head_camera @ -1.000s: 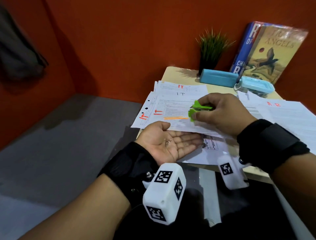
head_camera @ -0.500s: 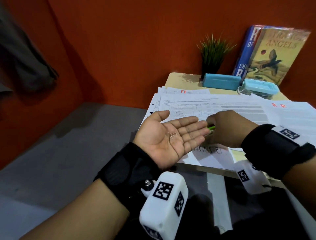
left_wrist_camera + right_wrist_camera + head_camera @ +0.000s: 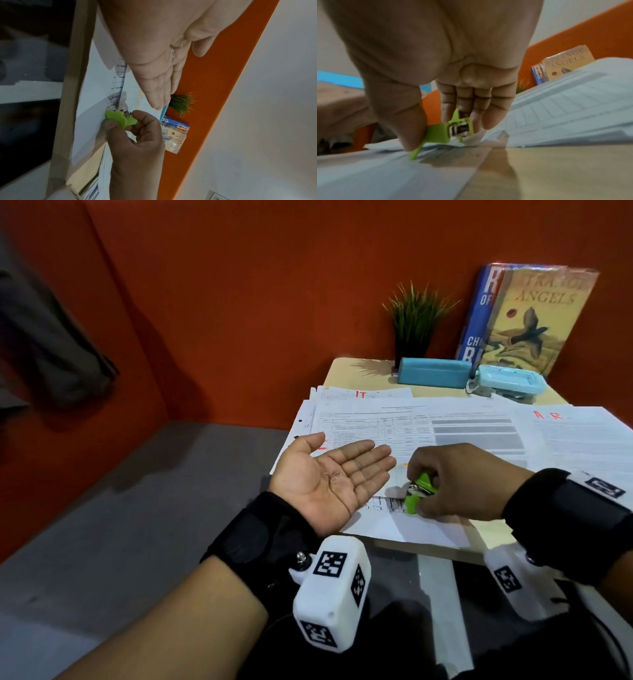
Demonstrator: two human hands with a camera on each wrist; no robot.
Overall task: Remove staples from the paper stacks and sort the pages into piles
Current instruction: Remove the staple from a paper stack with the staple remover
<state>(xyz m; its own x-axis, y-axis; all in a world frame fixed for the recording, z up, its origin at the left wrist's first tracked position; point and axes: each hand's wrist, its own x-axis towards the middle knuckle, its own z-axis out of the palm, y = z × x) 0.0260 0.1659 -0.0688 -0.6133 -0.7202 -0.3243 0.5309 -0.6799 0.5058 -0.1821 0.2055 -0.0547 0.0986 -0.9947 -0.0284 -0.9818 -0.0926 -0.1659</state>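
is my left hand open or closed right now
Open. The left hand lies palm up with fingers straight, and a pulled staple rests loose on the palm.

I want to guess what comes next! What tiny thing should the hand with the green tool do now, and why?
Probably set the green staple remover down on the papers: the right hand holds it low there, and pulled staples already lie in the open left hand.
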